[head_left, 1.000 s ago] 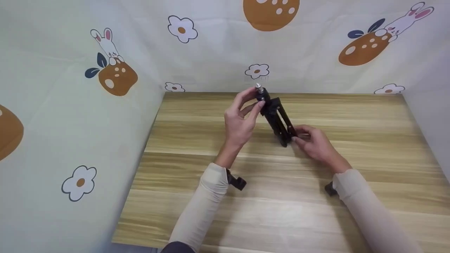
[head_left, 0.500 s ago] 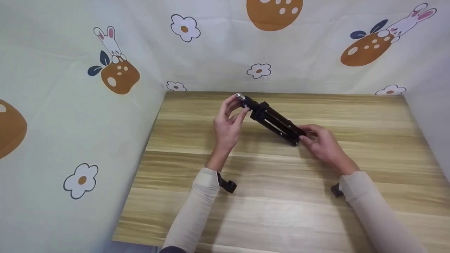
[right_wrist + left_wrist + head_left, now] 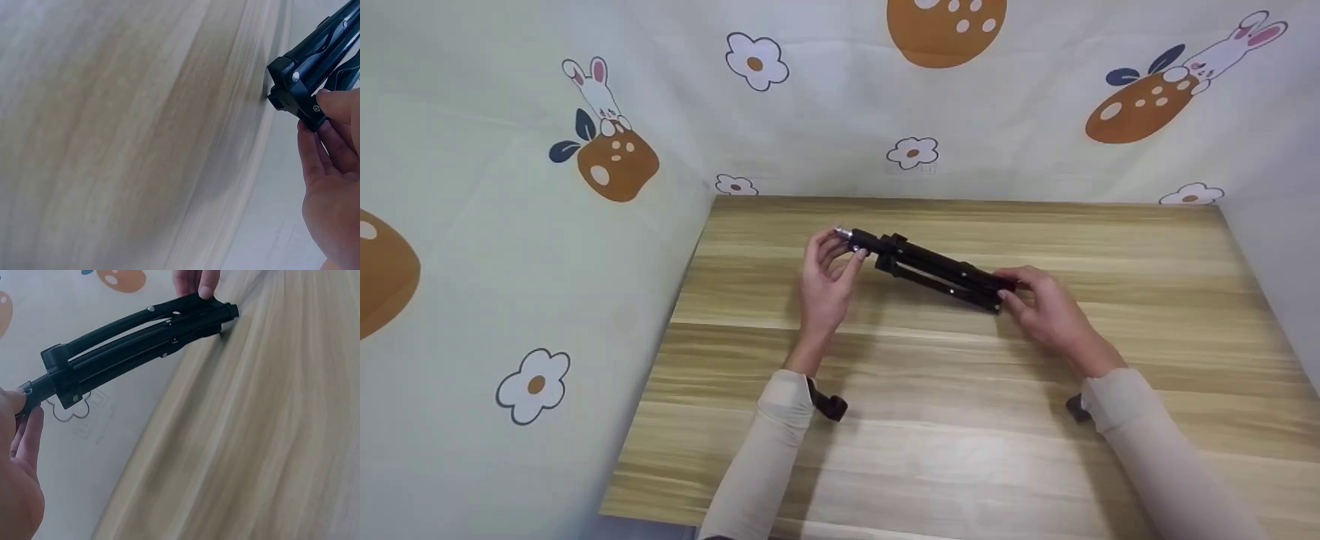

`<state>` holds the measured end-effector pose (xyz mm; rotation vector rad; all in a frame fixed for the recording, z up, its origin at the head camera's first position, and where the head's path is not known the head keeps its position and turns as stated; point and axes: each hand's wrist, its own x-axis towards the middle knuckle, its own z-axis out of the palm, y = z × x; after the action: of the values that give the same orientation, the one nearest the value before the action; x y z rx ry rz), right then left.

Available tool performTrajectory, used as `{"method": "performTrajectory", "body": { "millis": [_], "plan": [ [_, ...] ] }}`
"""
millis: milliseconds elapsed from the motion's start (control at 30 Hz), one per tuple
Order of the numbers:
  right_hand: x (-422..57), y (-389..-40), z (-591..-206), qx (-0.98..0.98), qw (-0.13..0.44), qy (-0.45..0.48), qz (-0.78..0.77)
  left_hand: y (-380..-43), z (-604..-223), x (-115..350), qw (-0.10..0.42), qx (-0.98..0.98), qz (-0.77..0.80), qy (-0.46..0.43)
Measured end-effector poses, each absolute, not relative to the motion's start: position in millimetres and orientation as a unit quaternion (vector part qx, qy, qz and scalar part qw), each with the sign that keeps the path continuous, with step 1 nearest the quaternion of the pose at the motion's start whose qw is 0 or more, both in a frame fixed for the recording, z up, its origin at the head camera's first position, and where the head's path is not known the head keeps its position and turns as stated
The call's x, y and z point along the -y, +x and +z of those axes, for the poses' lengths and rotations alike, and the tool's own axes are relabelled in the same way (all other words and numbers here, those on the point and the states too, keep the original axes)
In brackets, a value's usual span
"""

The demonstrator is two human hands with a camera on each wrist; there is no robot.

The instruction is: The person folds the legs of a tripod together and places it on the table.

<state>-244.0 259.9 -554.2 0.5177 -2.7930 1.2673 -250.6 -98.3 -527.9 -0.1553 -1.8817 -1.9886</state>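
A small black folding tripod (image 3: 934, 266), its legs folded together, is held tilted above the table between both hands. My left hand (image 3: 826, 289) pinches its narrow head end, where a silver screw tip (image 3: 844, 233) pokes out past the fingers. The right hand (image 3: 1051, 311) grips the foot end of the legs between thumb and fingers. In the left wrist view the folded legs of the tripod (image 3: 135, 346) run from the left thumb up to the other hand. The right wrist view shows the fingers around the black leg ends (image 3: 306, 84).
Under the hands lies a wood-grain table (image 3: 945, 420), its back edge against a pale curtain (image 3: 825, 97) printed with rabbits, flowers and orange fruit. A black wrist mount (image 3: 831, 407) sticks out from the left cuff, another wrist mount (image 3: 1078, 408) from the right.
The tripod's head end has swung left and down with my left hand, so the tripod now lies flatter across the view. My right hand has shifted slightly right, still gripping the leg ends.
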Motion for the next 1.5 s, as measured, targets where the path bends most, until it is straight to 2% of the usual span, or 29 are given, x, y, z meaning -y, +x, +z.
{"method": "performTrajectory", "body": {
  "millis": [867, 1500],
  "plan": [
    [-261.5, -244.8, -557.5, 0.912, 0.048, 0.181, 0.365, -253.9, -570.7, 125.6, 0.090, 0.755, -0.647, 0.057],
    [-262.4, -240.1, -557.6, 0.912, 0.054, 0.185, 0.362, -248.5, -580.0, 132.8, 0.065, 0.809, -0.582, 0.050]
  ]
}}
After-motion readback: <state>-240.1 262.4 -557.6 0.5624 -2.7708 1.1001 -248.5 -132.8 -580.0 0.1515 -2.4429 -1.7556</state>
